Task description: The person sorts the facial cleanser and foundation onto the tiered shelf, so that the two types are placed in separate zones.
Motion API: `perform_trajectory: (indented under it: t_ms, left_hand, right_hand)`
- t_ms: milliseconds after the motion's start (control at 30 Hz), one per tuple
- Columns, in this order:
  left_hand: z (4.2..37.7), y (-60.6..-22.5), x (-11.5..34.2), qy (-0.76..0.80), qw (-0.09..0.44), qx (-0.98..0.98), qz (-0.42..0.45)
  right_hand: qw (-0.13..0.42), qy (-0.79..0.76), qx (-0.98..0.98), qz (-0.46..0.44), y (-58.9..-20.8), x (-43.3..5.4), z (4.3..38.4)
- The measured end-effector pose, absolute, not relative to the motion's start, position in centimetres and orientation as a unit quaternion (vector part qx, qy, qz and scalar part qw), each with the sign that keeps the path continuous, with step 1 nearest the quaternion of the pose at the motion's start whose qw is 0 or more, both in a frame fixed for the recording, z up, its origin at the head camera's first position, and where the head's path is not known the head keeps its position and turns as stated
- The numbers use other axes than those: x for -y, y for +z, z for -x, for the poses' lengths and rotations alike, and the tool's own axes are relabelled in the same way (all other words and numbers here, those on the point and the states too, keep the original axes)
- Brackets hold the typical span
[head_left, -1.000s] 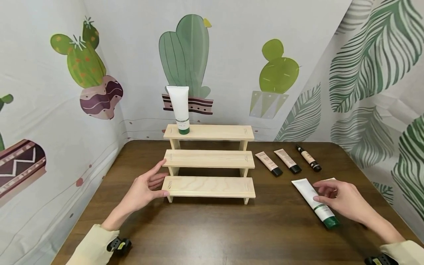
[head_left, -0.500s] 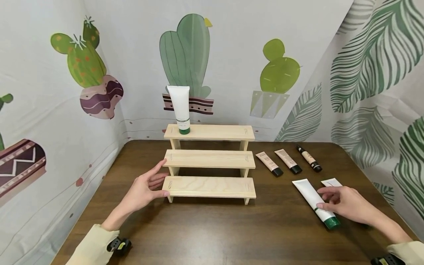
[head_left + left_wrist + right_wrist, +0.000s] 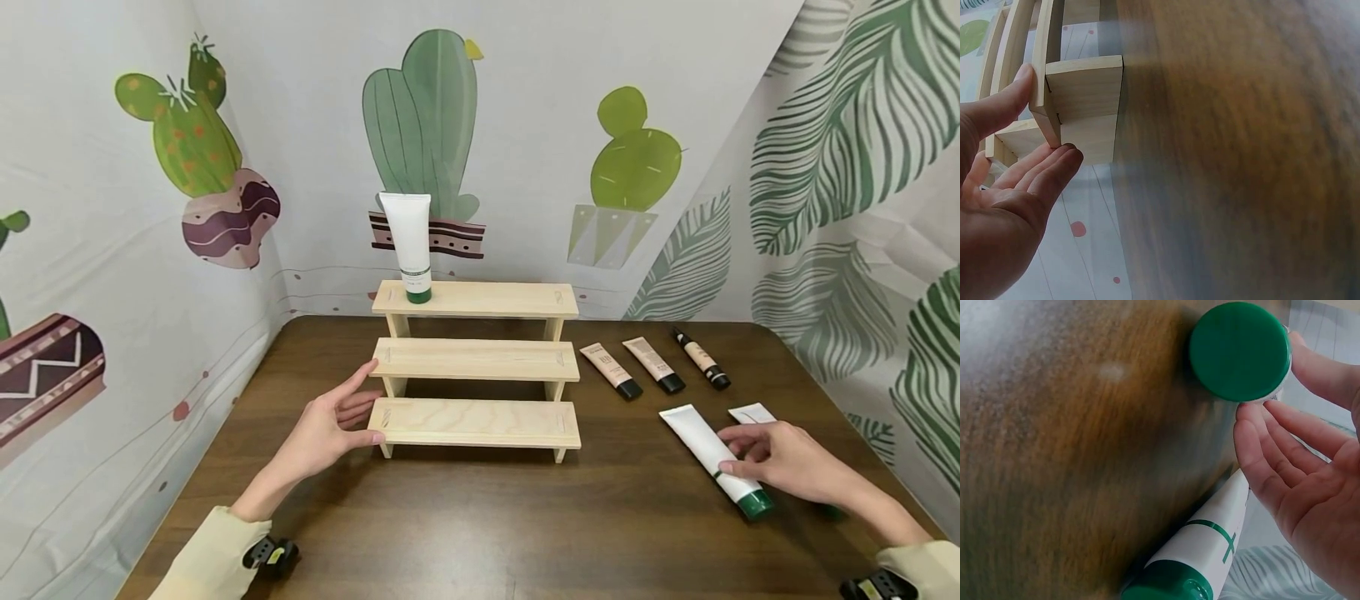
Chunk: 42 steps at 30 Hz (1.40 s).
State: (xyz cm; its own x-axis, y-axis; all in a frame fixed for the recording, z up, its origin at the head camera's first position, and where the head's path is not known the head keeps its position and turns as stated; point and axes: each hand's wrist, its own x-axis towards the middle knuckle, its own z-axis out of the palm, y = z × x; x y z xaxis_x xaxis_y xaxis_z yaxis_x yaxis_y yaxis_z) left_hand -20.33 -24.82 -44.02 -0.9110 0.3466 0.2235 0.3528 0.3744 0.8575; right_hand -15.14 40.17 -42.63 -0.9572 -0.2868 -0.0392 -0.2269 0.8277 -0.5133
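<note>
A three-step wooden display rack (image 3: pixel 476 421) stands mid-table. My left hand (image 3: pixel 324 433) grips its left end, thumb on the lowest step and fingers along the side. On the top step, a white squeeze tube (image 3: pixel 410 237) stands upright on its green cap. At the right, my right hand (image 3: pixel 787 462) holds another white squeeze tube (image 3: pixel 693 433) between thumb and fingers; its green cap (image 3: pixel 1239 352) faces the right wrist camera. Beside it lies a further white tube (image 3: pixel 1207 540) with a green band, partly hidden by that hand in the head view.
Behind the right hand lie two beige tubes with black caps, a nearer one (image 3: pixel 611 371) and a farther one (image 3: pixel 654 364), plus a slim dark-ended tube (image 3: pixel 701 358). A printed cactus cloth (image 3: pixel 525 125) hangs right behind the brown table (image 3: pixel 450 533).
My right hand has shifted slightly right along the white squeeze tube, uncovering the top of the tube behind it. The left hand stays on the rack.
</note>
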Motion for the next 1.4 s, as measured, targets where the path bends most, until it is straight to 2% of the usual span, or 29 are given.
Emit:
perform_trajectory:
  t_ms: [200,500,933,1400]
  left_hand:
    - [20.4,-44.0,24.8,-0.518,0.005,0.83,0.209]
    - [20.4,-44.2,24.9,-0.52,0.003,0.828,0.21]
    - [20.3,-44.1,24.8,-0.518,0.001,0.83,0.205]
    - [20.4,-44.1,24.8,-0.519,0.003,0.83,0.206]
  right_hand:
    - [0.066,-0.279,-0.944,0.163,-42.8,-40.5,15.5]
    - [0.106,-0.341,-0.911,0.206,-42.8,-41.2,15.7]
    - [0.116,-0.347,-0.905,0.218,-42.7,-41.4,16.1]
    - [0.159,-0.387,-0.877,0.236,-42.6,-42.0,16.7]
